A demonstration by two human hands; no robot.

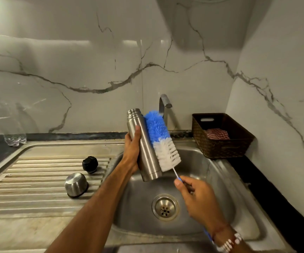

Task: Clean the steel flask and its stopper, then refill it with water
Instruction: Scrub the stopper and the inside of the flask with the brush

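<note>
A home kitchen, shown by a stainless steel sink [211, 179] with its drain [165, 207] under the right grip [196, 196], a ribbed drainboard [38, 179] left of the left grip [132, 152], a tap [164, 102] beyond both, marble-look wall tiles [92, 61], and a woven basket [218, 145] of checked cloth [216, 134] on the dark bench [266, 189].

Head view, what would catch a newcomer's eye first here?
The blue-and-white bottle brush stands out, lying against the outside of the open steel flask. The left hand holds the flask tilted over the sink, and the right hand pinches the brush's thin handle. On the drainboard to the left sit the black stopper and a steel cup lid.
</note>
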